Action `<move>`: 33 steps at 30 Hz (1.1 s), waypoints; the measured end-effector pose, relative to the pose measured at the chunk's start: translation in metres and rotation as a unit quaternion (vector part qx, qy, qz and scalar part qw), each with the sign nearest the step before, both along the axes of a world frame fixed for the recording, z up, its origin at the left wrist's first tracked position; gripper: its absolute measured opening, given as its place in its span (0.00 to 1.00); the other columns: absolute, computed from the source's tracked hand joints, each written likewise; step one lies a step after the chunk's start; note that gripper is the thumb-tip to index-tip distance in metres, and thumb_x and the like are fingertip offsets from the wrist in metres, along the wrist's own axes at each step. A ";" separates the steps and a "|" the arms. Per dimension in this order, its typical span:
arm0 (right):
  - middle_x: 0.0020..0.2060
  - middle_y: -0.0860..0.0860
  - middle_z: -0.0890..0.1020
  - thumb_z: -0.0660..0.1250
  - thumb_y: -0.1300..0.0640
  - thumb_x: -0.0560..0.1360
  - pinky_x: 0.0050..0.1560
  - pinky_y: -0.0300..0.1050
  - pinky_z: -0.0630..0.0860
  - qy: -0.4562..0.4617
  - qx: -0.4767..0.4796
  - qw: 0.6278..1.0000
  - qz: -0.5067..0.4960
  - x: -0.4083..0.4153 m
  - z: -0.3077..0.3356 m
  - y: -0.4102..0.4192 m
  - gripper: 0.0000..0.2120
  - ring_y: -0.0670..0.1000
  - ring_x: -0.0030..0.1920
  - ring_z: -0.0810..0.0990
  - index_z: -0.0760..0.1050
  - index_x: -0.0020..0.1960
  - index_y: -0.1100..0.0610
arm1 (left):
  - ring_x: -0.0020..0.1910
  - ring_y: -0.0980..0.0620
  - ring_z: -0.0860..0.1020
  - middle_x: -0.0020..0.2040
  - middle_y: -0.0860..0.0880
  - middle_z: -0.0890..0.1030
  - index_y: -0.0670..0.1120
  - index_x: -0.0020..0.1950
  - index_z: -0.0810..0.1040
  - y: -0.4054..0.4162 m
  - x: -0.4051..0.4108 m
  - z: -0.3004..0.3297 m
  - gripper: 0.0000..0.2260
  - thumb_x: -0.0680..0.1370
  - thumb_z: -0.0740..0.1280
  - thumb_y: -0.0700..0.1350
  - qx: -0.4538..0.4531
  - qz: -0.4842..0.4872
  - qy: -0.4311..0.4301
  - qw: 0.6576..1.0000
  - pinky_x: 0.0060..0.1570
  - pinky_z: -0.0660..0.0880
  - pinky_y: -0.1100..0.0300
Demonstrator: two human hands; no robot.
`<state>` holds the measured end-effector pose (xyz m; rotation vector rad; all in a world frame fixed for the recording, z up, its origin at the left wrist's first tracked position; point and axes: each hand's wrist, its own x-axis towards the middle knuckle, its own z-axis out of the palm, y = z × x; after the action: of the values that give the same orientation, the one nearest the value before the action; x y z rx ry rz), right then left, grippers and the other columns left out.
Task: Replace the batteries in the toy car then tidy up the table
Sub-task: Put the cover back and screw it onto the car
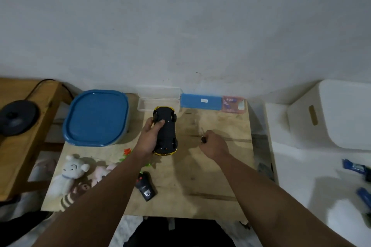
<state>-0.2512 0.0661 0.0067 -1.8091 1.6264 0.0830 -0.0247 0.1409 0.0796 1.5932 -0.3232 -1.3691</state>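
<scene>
- Near the far middle of the counter (210,176), the toy car (166,132) is turned underside up, its black base facing the camera and yellow bodywork showing at both ends.
- The left hand (151,136) holds the toy car from its left side, fingers curled round the body and the thumb pressed on the black base.
- The right hand (214,144) is just right of the toy car and apart from it, its grip clamped on a small dark-handled tool (203,138), likely a screwdriver; the tip is blurred.
- A black remote control (145,187) lies toward the near edge of the counter, beside the left forearm.
- At the far left corner sits a blue-lidded container (96,117).
- Along the far edge stand a clear plastic box (158,98), a blue box (200,101) and a pink packet (233,104), in that order from left to right.
- At the near left corner lie soft toys: a white plush bear (68,174), with pink and brown ones beside it.
- Some small red and green pieces (126,153) lie next to the left wrist; what they are cannot be told.
</scene>
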 end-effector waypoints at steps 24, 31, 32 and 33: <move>0.38 0.45 0.81 0.67 0.60 0.77 0.45 0.50 0.80 -0.331 -0.084 0.934 -0.107 0.077 0.142 0.015 0.07 0.44 0.36 0.78 0.80 0.52 0.52 | 0.61 0.38 0.82 0.66 0.39 0.79 0.48 0.73 0.67 -0.001 0.048 0.051 0.31 0.75 0.70 0.25 -0.091 -0.052 0.075 0.992 0.50 0.83 0.45; 0.47 0.50 0.83 0.67 0.60 0.77 0.48 0.42 0.78 -0.257 -0.118 0.959 -0.004 0.078 0.156 0.024 0.13 0.49 0.45 0.81 0.79 0.57 0.45 | 0.61 0.38 0.82 0.64 0.41 0.83 0.53 0.69 0.75 -0.001 0.049 0.067 0.14 0.84 0.66 0.43 -0.105 -0.052 0.074 0.990 0.53 0.82 0.46; 0.45 0.51 0.83 0.67 0.59 0.76 0.46 0.44 0.77 -0.256 -0.122 0.959 0.005 0.079 0.157 0.025 0.12 0.51 0.42 0.81 0.78 0.56 0.45 | 0.61 0.38 0.82 0.63 0.42 0.83 0.53 0.68 0.75 -0.002 0.048 0.068 0.13 0.84 0.66 0.44 -0.106 -0.057 0.067 0.990 0.52 0.82 0.47; 0.43 0.51 0.82 0.68 0.58 0.76 0.44 0.45 0.77 -0.257 -0.124 0.958 0.012 0.081 0.159 0.026 0.11 0.51 0.40 0.80 0.78 0.55 0.45 | 0.60 0.38 0.83 0.63 0.41 0.83 0.53 0.69 0.75 -0.002 0.048 0.069 0.12 0.85 0.65 0.45 -0.109 -0.064 0.058 0.990 0.51 0.82 0.48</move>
<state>-0.1703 0.0923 0.1653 -1.8338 1.2802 -0.5607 0.0230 0.1388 0.1485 1.3266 -0.4937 -1.4640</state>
